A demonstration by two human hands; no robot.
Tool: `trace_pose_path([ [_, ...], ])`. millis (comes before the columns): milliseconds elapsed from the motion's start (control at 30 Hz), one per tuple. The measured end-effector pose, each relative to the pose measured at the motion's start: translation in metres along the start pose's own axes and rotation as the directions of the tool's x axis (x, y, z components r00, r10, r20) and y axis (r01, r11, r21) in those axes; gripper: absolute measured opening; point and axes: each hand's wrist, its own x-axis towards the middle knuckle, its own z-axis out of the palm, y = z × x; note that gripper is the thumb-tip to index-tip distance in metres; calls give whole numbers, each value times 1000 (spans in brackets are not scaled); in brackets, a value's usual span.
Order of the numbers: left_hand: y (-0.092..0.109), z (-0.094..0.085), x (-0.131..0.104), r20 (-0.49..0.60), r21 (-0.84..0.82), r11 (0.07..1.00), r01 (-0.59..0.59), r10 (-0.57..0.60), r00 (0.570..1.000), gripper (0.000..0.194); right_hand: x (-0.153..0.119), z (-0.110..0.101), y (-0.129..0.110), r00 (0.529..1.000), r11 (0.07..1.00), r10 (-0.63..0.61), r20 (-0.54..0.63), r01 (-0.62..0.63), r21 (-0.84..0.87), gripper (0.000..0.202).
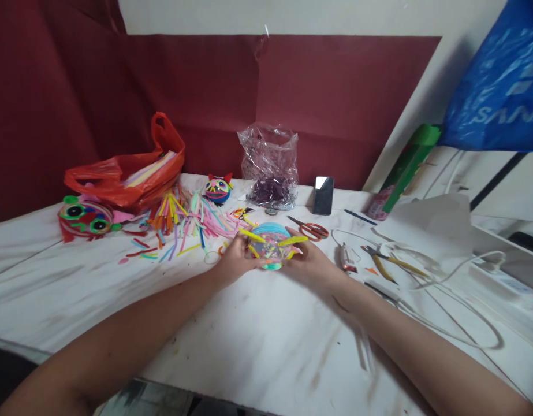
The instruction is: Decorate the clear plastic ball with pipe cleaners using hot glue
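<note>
A round, clear craft ball (pixel 272 245) with light blue rings on top, yellow strips at its sides and colourful bits showing through is held just above the table. My left hand (pixel 240 258) grips its left side, and my right hand (pixel 305 260) grips its right side. Beyond the hands lie red-handled scissors (pixel 313 231). Piles of coloured fuzzy strips (pixel 205 216) spread over the table to the left. A small blue decorated ball with red ears (pixel 218 189) sits behind them.
At the left are a red plastic bag (pixel 140 179) and a red big-eyed craft figure (pixel 86 218). A clear bag (pixel 270 167) and a phone (pixel 323 195) stand at the back. On the right lie a glue gun (pixel 347 258), pliers (pixel 394 263) and looping white cables (pixel 474 341).
</note>
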Motion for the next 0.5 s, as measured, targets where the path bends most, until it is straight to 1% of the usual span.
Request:
trace_pose_path([
  [33, 2, -1, 0, -13, 56, 997, -43, 44, 999, 88, 0, -1, 0, 999, 999, -47, -7, 47, -12, 91],
  [100, 8, -3, -1, -42, 224, 965, -133, 146, 988, 90, 1, -4, 0, 981, 979, -190, -22, 188, -73, 82],
  [167, 12, -4, -4, -39, 363, 907, -213, 243, 969, 89, 1, -7, -1, 940, 923, -341, -22, 331, -195, 74],
  [200, 13, -5, -5, -26, 395, 883, -254, 287, 957, 88, 1, -9, -1, 917, 887, -398, -15, 381, -262, 72],
  [267, 13, -6, -6, 6, 398, 854, -335, 362, 932, 88, 1, -11, -2, 875, 815, -483, 7, 453, -363, 71],
  [300, 11, -6, -6, 22, 384, 846, -369, 391, 920, 89, 0, -12, -2, 854, 784, -520, 19, 486, -387, 72],
  [400, 7, -8, -5, 41, 347, 829, -439, 454, 890, 91, 0, -12, 1, 788, 719, -614, 51, 585, -376, 75],
  [433, 6, -9, -4, 43, 343, 822, -454, 470, 882, 92, 0, -11, 2, 774, 708, -631, 61, 606, -364, 76],
  [500, 5, -10, -3, 55, 351, 805, -478, 492, 869, 92, 1, -11, 4, 764, 701, -641, 73, 622, -349, 75],
])
